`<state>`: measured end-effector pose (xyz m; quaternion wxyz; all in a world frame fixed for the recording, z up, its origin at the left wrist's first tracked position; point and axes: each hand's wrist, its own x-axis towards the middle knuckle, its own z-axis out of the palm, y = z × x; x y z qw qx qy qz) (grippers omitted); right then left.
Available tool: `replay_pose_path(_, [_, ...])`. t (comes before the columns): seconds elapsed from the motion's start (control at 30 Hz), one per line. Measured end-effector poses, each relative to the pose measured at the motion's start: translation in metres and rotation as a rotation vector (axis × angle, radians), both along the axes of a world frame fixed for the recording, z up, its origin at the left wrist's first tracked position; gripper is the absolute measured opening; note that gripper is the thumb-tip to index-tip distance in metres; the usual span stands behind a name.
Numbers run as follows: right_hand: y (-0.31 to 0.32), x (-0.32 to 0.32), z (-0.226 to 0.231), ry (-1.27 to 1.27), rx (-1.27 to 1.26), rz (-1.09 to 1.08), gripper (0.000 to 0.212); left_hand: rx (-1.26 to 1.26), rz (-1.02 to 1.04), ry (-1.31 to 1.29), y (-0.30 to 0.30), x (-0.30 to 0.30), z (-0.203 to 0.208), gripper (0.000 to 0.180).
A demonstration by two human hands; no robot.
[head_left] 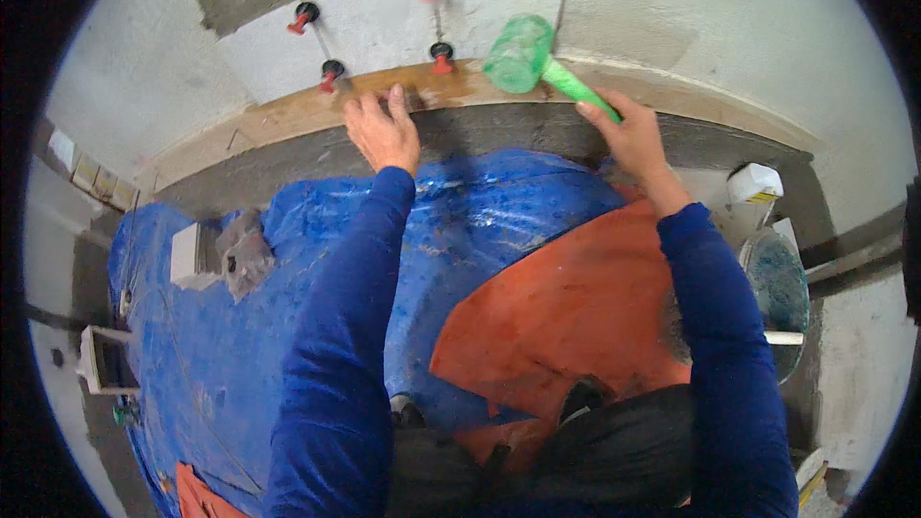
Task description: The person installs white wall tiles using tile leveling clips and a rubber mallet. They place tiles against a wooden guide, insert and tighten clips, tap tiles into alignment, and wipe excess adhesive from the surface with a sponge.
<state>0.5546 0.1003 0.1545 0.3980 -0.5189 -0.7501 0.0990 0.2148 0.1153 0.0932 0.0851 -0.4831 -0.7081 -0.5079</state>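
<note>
My right hand [633, 139] is closed round the green handle of a mallet [521, 53]. The mallet's translucent green head is raised in front of the wall, by the right end of a light grey panel [384, 24]. At the wooden strip [288, 115] under the panel, my left hand [384, 129] has its fingers curled with the thumb up. Whatever small thing it grips there cannot be made out. Two pairs of black discs with red knobs sit on the panel, each pair joined by a thin rod; one knob [328, 82] is just above my left hand.
A blue tarp [230, 345] and an orange sheet [566, 307] cover the floor. On the left stand a white box [194, 254] and a crumpled plastic bag [246, 254]. A bucket [775, 278] is at the right, near a white container [755, 182]. Nails stick out of the strip's left part.
</note>
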Motion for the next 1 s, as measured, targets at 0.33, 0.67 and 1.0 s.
replay_pose_path(0.33, [-0.002, 0.009, 0.018, -0.022, 0.046, 0.005, 0.041, 0.019, 0.107, 0.018, 0.024, 0.065, 0.100, 0.076])
replay_pose_path(0.67, [0.007, 0.017, 0.014, 0.095, 0.184, 0.155, 0.046, -0.091, 0.201, -0.001, 0.032, 0.078, 0.110, 0.095])
replay_pose_path(1.0, [0.010, 0.009, 0.013, 0.108, 0.039, 0.106, 0.046, -0.088, 0.193, -0.032, 0.030, 0.080, 0.112, 0.091])
